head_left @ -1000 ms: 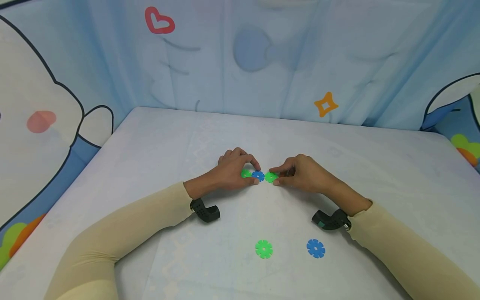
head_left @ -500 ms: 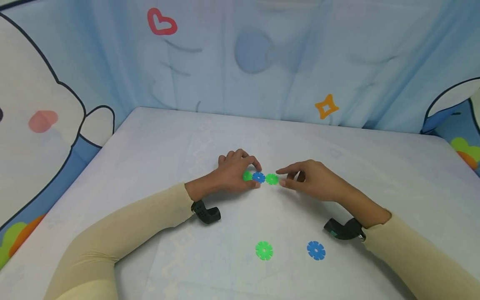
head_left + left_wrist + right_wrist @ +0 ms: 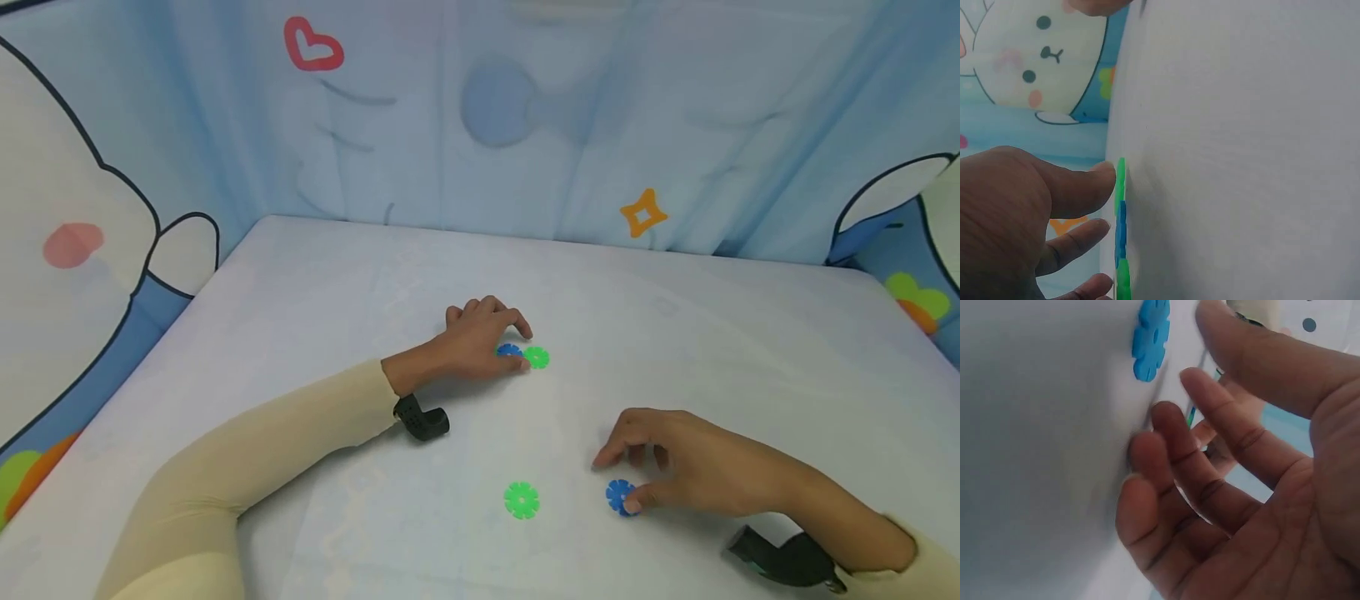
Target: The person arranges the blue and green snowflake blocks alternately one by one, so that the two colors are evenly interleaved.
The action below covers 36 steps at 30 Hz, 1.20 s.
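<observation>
at far left, a white cartoon figure on a light-blue fabric curtain borders the left edge of a white cloth-covered worktop. a beige sleeve leads to the person's left hand, nearer the worktop's far edge. its thumb and index finger are apart, spread around a flat row of notched, round plastic-looking pieces: left green disc, middle blue disc, right green disc. whether the fingers touch the row cannot be told. farther from the far edge lies a loose green notched disc, and to its right a loose blue notched disc. the right hand hovers there, fingers loosely bent and apart, holding nothing; its thumb overlaps the blue disc's right side from above, but the right wrist view shows a gap.
</observation>
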### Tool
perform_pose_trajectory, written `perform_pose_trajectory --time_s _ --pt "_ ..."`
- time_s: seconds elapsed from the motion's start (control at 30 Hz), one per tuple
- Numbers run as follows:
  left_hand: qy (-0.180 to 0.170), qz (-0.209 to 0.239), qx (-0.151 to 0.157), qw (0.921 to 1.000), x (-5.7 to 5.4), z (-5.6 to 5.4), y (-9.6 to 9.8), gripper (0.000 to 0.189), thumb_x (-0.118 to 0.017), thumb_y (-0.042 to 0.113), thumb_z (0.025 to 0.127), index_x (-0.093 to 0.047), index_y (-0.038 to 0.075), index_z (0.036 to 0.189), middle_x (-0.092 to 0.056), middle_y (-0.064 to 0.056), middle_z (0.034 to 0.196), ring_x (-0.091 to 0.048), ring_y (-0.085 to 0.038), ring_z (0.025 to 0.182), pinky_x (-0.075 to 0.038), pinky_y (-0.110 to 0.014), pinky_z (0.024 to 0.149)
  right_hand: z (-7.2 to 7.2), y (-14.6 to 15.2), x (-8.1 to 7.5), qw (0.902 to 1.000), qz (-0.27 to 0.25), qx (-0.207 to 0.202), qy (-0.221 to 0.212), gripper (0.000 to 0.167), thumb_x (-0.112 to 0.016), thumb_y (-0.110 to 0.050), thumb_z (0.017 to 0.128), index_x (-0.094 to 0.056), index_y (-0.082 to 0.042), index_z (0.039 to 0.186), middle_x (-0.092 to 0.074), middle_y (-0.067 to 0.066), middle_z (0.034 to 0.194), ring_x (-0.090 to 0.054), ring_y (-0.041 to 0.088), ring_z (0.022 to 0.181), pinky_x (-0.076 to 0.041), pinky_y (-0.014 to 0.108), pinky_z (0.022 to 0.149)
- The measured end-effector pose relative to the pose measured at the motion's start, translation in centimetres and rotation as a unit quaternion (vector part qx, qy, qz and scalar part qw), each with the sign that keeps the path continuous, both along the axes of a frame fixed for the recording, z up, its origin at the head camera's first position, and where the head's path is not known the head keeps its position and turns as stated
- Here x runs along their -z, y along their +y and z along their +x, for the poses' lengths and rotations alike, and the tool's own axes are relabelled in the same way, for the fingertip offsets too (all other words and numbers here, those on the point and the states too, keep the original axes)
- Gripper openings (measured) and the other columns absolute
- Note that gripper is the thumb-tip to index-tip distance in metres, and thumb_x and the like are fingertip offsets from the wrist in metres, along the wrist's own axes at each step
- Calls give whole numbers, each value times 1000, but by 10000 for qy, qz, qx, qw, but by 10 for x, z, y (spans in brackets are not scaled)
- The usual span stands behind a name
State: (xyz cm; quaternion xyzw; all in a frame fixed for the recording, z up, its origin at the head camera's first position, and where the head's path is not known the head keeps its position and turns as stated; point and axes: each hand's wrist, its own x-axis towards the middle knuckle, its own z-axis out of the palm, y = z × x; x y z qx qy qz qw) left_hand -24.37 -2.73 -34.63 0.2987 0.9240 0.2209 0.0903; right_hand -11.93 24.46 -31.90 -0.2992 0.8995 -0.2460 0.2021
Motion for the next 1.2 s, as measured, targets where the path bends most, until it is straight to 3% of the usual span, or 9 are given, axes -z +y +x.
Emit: perform_pose_trajectory --time_s 0.2,0.5,0.87,1.2 --pt "-80 -4 -5 10000 0 0 9 35 -68 45 91 -60 31 122 -41 -5 141 -36 -25 131 -25 -51 103 7 10 2 10000 -9 -49 14 31 -76 -53 79 -66 -41 106 -59 -18 100 -52 3 89 -45 21 71" --pt "-4 86 -32 10000 7 -2 9 31 -68 44 91 -61 33 119 -41 -5 141 -36 -26 131 -26 -50 100 4 14 14 9983 -364 -347 293 26 -76 -47 82 -66 -39 104 -58 -18 96 -53 3 85 -45 19 68" --pt "90 -1 -96 9999 6 -1 9 28 -67 45 91 -62 36 117 -42 -4 139 -36 -25 129 -27 -49 100 4 14 16 9990 -145 -332 262 28 -74 -51 83 -61 -40 105 -57 -19 99 -52 2 89 -45 19 71" --pt "118 -39 -146 9998 6 0 10 25 -67 46 91 -62 37 114 -42 -4 139 -38 -26 128 -26 -50 100 4 15 17 9982 -313 -482 186 27 -74 -48 84 -60 -39 106 -59 -20 101 -54 3 92 -47 20 78"
